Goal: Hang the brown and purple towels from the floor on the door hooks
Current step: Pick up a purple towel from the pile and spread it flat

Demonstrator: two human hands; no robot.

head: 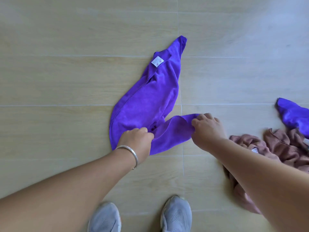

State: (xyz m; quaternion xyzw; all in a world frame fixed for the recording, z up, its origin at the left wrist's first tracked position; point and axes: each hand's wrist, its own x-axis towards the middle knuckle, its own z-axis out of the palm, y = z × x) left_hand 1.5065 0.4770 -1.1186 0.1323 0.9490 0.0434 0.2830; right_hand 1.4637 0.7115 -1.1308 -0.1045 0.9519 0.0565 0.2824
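Note:
A purple towel lies crumpled on the wood-look floor in the middle of the view, a white label near its far end. My left hand, with a silver bangle on the wrist, grips the towel's near edge. My right hand pinches a folded corner of the same towel to the right. A brown towel lies bunched on the floor at the right, partly under my right forearm. A second purple towel lies at the far right edge, partly cut off.
Pale floor tiles with thin grout lines stretch all around. My two grey shoes stand at the bottom of the view. No door or hooks show.

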